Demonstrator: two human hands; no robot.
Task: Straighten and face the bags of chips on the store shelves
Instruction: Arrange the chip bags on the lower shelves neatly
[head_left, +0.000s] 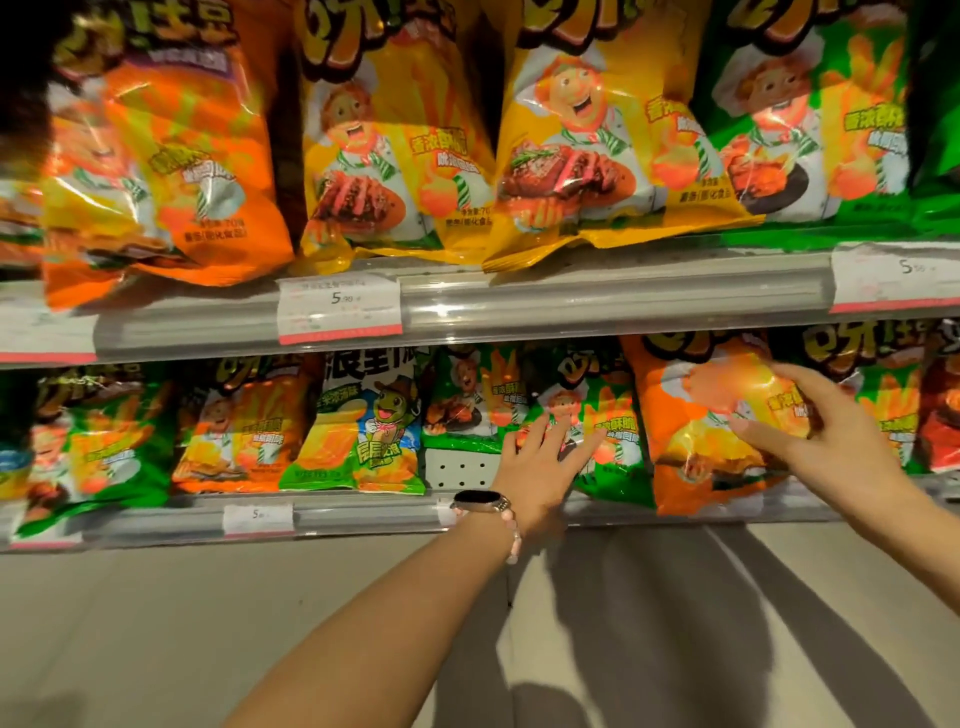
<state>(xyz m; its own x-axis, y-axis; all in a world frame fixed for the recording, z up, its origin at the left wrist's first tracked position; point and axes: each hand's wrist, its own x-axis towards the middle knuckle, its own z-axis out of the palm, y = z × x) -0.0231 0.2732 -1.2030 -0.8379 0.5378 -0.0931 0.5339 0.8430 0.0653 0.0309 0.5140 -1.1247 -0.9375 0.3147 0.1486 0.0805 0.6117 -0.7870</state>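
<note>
Gripping an orange chip bag on the lower shelf, the right grip curls round it; the left grip, fingers spread, touches a green bag.

You've got two grey metal shelves — top one holds five glossy foil chip bags plus a sliver at the left edge, lower one roughly eight. Four white paper price tags — and your two hands.
</note>
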